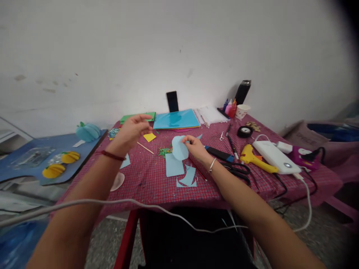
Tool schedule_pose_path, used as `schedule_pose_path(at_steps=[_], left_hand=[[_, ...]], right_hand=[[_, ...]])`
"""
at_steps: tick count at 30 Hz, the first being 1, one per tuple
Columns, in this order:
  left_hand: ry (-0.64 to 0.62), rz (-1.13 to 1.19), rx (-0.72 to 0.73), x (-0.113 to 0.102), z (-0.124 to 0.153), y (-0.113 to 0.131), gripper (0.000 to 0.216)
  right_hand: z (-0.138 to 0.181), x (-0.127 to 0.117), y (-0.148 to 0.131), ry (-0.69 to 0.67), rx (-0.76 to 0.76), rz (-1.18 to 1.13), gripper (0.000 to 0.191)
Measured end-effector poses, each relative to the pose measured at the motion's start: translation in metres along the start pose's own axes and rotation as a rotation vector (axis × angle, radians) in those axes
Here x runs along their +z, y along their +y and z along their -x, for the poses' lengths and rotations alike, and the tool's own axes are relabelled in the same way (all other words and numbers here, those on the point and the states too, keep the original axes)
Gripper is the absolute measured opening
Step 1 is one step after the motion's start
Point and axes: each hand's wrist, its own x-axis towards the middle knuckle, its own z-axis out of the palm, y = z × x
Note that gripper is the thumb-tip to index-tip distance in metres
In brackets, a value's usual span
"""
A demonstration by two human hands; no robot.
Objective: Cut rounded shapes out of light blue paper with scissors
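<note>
- Pale-blue rounded paper cutout (179,149) is pinched by its edge in the right hand (193,147), fingertips closed, right by the far edge of the pale-blue square paper (174,166).
- Left hand (136,130) is held up beyond that square, off to its left; fingers kinda half-curled, nothing visibly gripped.
- Pale-blue cut paper scraps (190,173) are strewn just right of the square.

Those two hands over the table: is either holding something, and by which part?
The right hand pinches a rounded piece of light blue paper by its upper right edge. Nothing shows held in the left hand.
</note>
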Motion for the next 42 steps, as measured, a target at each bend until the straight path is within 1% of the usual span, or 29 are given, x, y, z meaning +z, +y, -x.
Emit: schedule_pose_path(at_steps=[2,3,5,6,8,10,11,12,13,15,17,20,23,25,28,30,31,32,33,34,36,38,39,40,42], left_hand=[[0.067,-0.076,0.000,-0.025,0.001,0.023,0.027],[0.087,-0.112,-0.009,-0.035,0.004,0.028,0.026],[0.081,-0.202,-0.067,-0.045,0.013,0.027,0.021],[0.037,-0.253,-0.108,-0.044,0.018,0.020,0.019],[-0.110,-0.353,-0.150,-0.031,0.030,-0.001,0.017],[-0.280,-0.489,-0.150,-0.007,0.040,-0.028,0.017],[-0.353,-0.583,-0.112,0.005,0.044,-0.042,0.017],[-0.336,-0.689,-0.042,0.017,0.046,-0.055,0.018],[-0.292,-0.784,0.007,0.028,0.047,-0.067,0.020],[-0.270,-0.883,0.013,0.043,0.047,-0.087,0.024],[-0.275,-0.930,-0.012,0.051,0.047,-0.100,0.027],[-0.264,-0.923,-0.064,0.057,0.048,-0.111,0.032],[-0.198,-0.722,-0.155,0.065,0.049,-0.117,0.036],[-0.158,-0.573,-0.194,0.073,0.050,-0.119,0.035],[-0.122,-0.472,-0.219,0.079,0.051,-0.111,0.029],[-0.081,-0.394,-0.216,0.074,0.050,-0.093,0.026],[-0.059,-0.354,-0.206,0.068,0.049,-0.080,0.025],[-0.016,-0.236,-0.170,0.058,0.048,-0.065,0.027],[0.018,-0.158,-0.123,0.046,0.046,-0.048,0.028],[0.058,-0.136,-0.072,0.030,0.043,-0.030,0.028],[0.161,-0.163,0.026,-0.011,0.037,0.002,0.027],[0.261,-0.226,0.117,-0.061,0.034,0.025,0.026],[0.294,-0.268,0.124,-0.087,0.034,0.030,0.028],[0.313,-0.329,0.099,-0.114,0.035,0.032,0.028],[0.305,-0.463,-0.029,-0.163,0.043,0.021,0.032]], right_hand=[[0.000,0.000,0.001,-0.011,0.044,0.032,0.010],[0.000,0.001,0.002,-0.024,0.069,0.040,0.010],[0.000,0.004,0.004,-0.046,0.121,0.041,0.010],[0.000,0.005,0.005,-0.050,0.140,0.038,0.010],[0.000,0.007,0.006,-0.042,0.168,0.030,0.010],[-0.001,0.007,0.006,-0.025,0.189,0.025,0.011],[-0.001,0.006,0.007,-0.017,0.196,0.026,0.011],[-0.001,0.006,0.007,-0.014,0.201,0.028,0.012],[-0.002,0.005,0.007,-0.015,0.205,0.031,0.012],[-0.003,0.004,0.008,-0.019,0.212,0.036,0.012],[-0.003,0.004,0.009,-0.015,0.215,0.042,0.013],[-0.004,0.004,0.009,0.012,0.209,0.051,0.014],[-0.006,0.001,0.007,0.045,0.193,0.057,0.016],[-0.007,-0.001,0.007,0.068,0.178,0.058,0.016],[-0.009,-0.005,0.008,0.117,0.150,0.053,0.018],[-0.011,-0.007,0.010,0.152,0.137,0.038,0.017],[-0.012,-0.008,0.011,0.166,0.135,0.027,0.016],[-0.012,-0.008,0.011,0.175,0.136,0.016,0.015],[-0.013,-0.009,0.012,0.177,0.140,0.007,0.014],[-0.012,-0.009,0.011,0.175,0.146,0.000,0.013],[-0.011,-0.008,0.010,0.163,0.157,-0.003,0.013],[-0.010,-0.007,0.009,0.148,0.164,0.002,0.013],[-0.009,-0.006,0.008,0.141,0.166,0.006,0.013],[-0.008,-0.005,0.008,0.134,0.167,0.011,0.013],[-0.006,-0.004,0.008,0.122,0.167,0.021,0.013]])
